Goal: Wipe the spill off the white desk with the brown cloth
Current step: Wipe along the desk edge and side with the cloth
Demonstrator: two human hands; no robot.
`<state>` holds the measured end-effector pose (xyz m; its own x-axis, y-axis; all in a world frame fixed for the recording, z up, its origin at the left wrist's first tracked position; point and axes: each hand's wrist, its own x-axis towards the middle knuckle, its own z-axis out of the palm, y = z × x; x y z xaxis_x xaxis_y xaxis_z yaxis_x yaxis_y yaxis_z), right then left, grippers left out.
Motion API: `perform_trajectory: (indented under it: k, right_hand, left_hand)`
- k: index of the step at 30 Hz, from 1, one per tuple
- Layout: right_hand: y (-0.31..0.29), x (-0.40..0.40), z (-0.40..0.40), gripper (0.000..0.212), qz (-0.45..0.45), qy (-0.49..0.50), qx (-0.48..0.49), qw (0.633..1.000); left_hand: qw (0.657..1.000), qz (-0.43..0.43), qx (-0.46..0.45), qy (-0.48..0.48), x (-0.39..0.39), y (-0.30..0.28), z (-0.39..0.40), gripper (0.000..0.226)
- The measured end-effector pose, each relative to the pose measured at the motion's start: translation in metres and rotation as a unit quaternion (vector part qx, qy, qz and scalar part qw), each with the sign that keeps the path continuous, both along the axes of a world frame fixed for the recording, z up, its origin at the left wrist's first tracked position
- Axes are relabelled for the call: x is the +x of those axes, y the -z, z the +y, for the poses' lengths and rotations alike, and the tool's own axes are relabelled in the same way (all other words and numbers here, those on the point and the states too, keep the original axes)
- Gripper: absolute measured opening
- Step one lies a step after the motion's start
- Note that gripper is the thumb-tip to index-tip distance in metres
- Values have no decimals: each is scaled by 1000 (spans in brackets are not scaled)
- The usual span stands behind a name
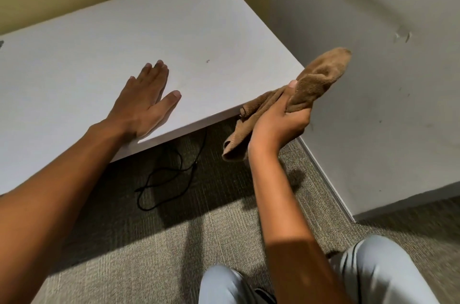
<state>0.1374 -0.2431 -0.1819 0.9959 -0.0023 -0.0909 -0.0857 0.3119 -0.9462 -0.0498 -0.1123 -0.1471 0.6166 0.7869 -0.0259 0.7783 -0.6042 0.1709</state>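
Note:
The white desk (99, 37) fills the upper left of the head view. My left hand (145, 99) lies flat on it near the front edge, fingers straight. My right hand (281, 119) grips the bunched brown cloth (321, 74) in the air just off the desk's front right corner. One end of the cloth sticks up past my thumb and the other hangs below my wrist. A small dark speck (207, 61) sits on the desk right of my left hand. No wet spill is plainly visible.
A black cable (169, 174) loops on the grey carpet under the desk. A white wall with a baseboard (326, 174) stands close on the right. My knees in light trousers (373, 276) are at the bottom.

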Motion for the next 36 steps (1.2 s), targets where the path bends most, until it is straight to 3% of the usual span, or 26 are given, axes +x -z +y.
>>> perform_trajectory:
  k: [6,17,24,28,31,36]
  right_hand:
    - [1,-37,-3,13,11,-39,-33,999]
    - [1,-145,-20,23,16,-193,-55,980]
    - [28,-152,-43,23,-62,-364,-144,918]
    - [38,-124,-65,47,-70,-450,-144,878]
    - [42,-102,-82,64,-32,-351,-141,925]
    - [23,-51,-84,61,23,-162,-118,979]
  left_hand:
    - [1000,-3,3,3,1,1,2,92]
    - [1000,-15,7,0,3,0,-1,94]
    - [1000,-9,9,5,0,1,1,91]
    - [1000,-11,8,0,0,1,1,92]
    - [1000,-13,4,-5,0,0,0,94]
    - [1000,-14,-3,-3,-1,0,-1,91]
